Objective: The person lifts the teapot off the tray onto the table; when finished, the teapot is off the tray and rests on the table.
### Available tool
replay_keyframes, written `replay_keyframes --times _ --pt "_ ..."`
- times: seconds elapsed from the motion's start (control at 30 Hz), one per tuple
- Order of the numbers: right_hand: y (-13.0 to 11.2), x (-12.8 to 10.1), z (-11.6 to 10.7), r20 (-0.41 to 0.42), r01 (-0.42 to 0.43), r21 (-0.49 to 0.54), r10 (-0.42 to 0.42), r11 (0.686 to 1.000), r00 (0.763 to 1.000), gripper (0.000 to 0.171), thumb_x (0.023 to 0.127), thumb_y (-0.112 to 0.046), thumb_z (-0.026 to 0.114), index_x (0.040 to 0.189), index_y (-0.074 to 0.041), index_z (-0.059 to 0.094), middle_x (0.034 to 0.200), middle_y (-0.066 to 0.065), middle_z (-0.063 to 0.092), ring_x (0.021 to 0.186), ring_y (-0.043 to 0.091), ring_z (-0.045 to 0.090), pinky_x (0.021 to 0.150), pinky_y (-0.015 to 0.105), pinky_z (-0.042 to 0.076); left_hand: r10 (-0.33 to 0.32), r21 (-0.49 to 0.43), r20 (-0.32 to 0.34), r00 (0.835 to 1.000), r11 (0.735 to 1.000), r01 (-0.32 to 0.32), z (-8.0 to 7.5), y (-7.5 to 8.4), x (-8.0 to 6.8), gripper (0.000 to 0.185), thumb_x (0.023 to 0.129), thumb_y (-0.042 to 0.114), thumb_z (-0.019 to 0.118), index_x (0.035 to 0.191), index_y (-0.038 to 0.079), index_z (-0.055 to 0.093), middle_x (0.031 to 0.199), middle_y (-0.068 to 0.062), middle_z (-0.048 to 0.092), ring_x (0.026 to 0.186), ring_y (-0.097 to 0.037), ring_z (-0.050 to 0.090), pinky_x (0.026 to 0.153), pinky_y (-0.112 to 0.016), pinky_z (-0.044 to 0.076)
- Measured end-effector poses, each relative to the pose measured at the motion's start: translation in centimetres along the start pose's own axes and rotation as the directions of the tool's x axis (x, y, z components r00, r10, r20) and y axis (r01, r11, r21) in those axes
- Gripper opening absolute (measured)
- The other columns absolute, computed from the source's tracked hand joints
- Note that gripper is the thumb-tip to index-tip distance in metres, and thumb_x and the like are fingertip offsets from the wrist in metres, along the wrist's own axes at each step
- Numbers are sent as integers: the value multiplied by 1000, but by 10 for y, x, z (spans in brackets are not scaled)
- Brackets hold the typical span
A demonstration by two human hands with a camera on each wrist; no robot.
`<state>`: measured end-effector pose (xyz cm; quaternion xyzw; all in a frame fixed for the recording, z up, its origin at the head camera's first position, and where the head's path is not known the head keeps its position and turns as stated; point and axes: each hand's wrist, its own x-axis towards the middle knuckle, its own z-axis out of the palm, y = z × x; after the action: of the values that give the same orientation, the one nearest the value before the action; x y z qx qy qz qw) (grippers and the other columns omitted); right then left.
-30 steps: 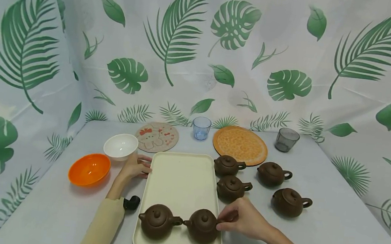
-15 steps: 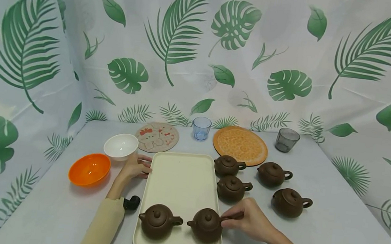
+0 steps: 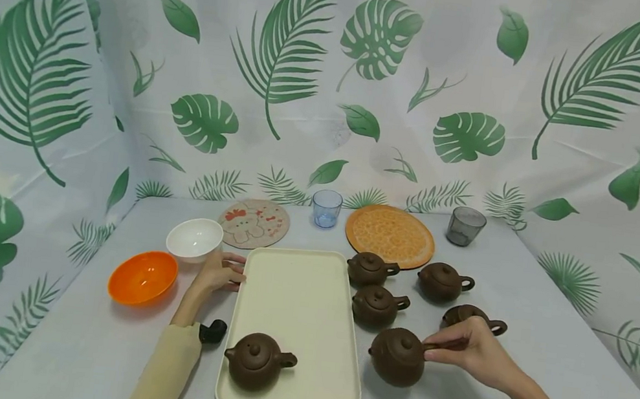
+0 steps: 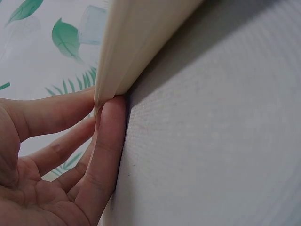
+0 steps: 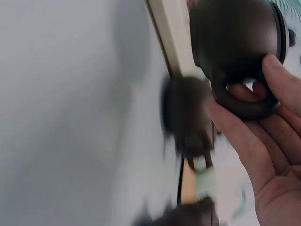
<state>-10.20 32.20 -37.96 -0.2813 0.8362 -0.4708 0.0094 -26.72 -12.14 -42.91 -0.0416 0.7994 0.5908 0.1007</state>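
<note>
Crowding R grip (image 3: pixel 470 352): 4 teapots (image 3: pixel 377 305), tray (image 3: pixel 297 301)

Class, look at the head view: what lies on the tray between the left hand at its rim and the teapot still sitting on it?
Nothing: in the head view, bare tray surface separates the left hand from the teapot.

The tray (image 3: pixel 297 301) lies on the worktop (image 3: pixel 542 366) between the hands, with one teapot (image 3: pixel 257 360) on it. Two bowls (image 3: pixel 194 238) sit beyond the left hand (image 3: pixel 220 271), four teapots (image 3: pixel 379 305) around the right hand (image 3: pixel 471 349).
</note>
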Motion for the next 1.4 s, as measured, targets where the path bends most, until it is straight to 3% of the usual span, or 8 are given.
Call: replay_keyframes --times 0.3,0.6,1.1,1.4 --pt "25 -48 -51 -19 -63 18 63 998 998 21 81 11 66 96 0 75 89 -3 74 79 7 69 61 25 58 5 13 -9 1000 1000 -5 0 1 -1 41 78 -11 68 117 -10 57 87 -15 64 62 -13 61 56 -27 57" --pt "44 -83 -77 -47 -186 -12 186 982 981 22 84 10 63 98 -2 76 91 -5 74 82 7 70 65 22 58 5 8 0 1000 1000 -5 0 2 -1 41 79 -9 68 118 -9 57 89 -14 63 63 -13 62 57 -26 57" --pt "59 -100 -80 -9 -175 52 175 983 984 25 83 14 61 98 -1 75 92 -3 74 82 8 70 66 23 58 3 -4 11 1000 1000 -3 0 -1 -2 41 79 -10 67 118 -10 56 87 -13 62 63 -13 61 56 -26 57" --pt "53 -98 -81 -69 -237 -76 232 968 970 20 84 8 65 97 -3 75 91 -8 74 82 4 69 63 20 56 0 -4 2 1000 1000 0 0 0 0 41 80 -9 67 119 -9 56 87 -12 63 62 -12 61 57 -26 57"
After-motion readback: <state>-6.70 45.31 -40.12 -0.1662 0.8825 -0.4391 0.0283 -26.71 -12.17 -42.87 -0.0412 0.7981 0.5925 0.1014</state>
